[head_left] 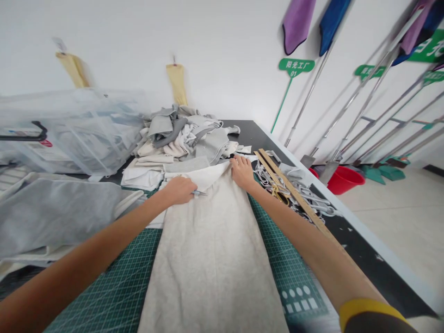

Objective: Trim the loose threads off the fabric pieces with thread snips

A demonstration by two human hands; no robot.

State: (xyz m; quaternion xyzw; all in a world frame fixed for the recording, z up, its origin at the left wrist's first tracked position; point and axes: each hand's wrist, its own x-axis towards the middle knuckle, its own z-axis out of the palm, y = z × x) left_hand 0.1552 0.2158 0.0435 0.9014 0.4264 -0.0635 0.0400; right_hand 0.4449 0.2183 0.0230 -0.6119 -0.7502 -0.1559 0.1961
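Left hand clenched on pen; right hand pinching cloth edge.

Both forearms are bare from the bottom edge of the view up to the wrists. The left hand and the right hand wear no gloves, rings or watch that can be seen. Well behind the right hand, at the upper arm, a short dark sleeve shows, edged with a yellow band. No sleeve shows behind the left hand.
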